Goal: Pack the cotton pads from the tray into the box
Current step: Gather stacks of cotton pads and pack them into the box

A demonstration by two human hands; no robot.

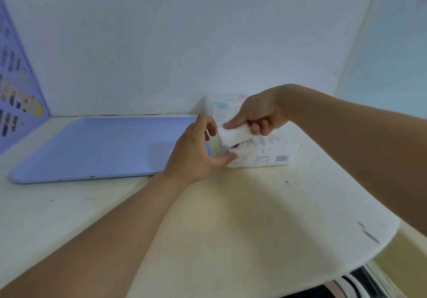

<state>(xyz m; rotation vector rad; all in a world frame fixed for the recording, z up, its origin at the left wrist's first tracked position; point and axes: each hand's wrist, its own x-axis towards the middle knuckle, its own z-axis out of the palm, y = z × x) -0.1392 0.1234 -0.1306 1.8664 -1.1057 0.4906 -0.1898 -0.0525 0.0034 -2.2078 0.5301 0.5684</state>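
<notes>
Pinching one wad of cotton pads (234,135), count unclear, my right hand (258,115); left hand (196,152) grips one box (261,156); one tray (92,147).

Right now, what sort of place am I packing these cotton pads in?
Probably a small packing or demonstration station set into a corner, not a home bathroom: a pale scuffed worktop against bare white walls, a flat blue tray beside the white box, and a purple chart on the left wall.
</notes>
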